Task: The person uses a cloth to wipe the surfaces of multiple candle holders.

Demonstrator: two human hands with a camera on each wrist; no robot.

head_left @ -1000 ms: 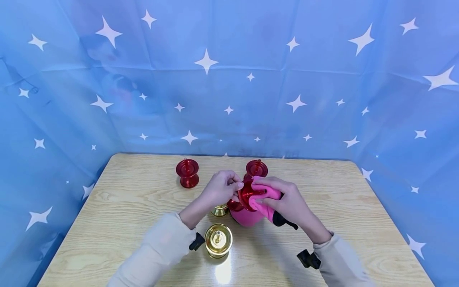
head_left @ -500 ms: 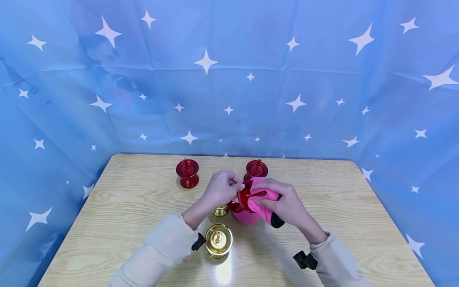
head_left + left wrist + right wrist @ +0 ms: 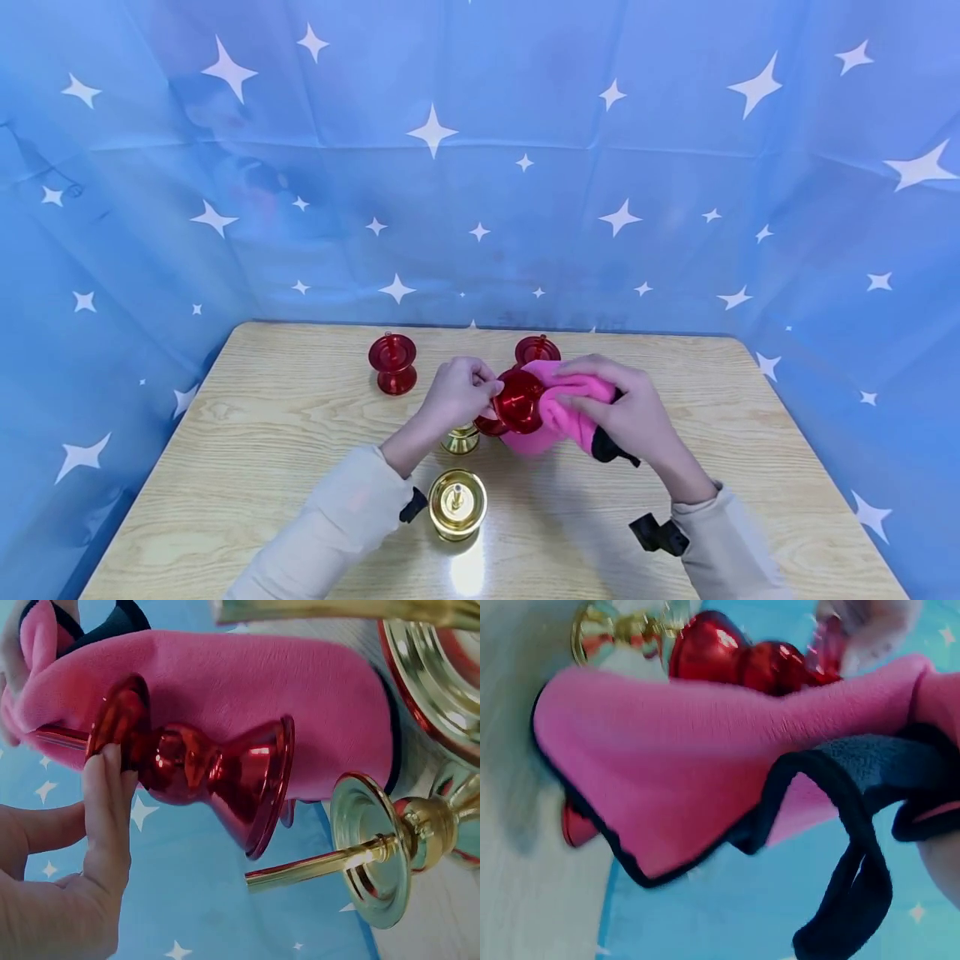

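A shiny red candle holder (image 3: 180, 761) with a spike, a dish and a flared foot is held tilted above the table. My left hand (image 3: 461, 392) pinches its dish rim between thumb and straight fingers. In my right hand (image 3: 618, 408) is a bunched pink cloth (image 3: 573, 400) with black edging, gripped just right of the red dish. The cloth's lower part hangs behind the holder in the left wrist view. Below my left wrist stands a gold candle holder (image 3: 457, 500); a second gold candle holder (image 3: 461, 440) is partly hidden by that hand.
One red candle holder (image 3: 393, 362) stands at the back left of the wooden table (image 3: 247, 433). Another red holder (image 3: 537, 347) stands behind the cloth, partly covered. A blue curtain (image 3: 480, 192) with white stars hangs behind the table.
My right hand has drawn the cloth off the dish's spike and away to the right. The held candle holder has turned so its dish shows more fully; my left hand has barely moved.
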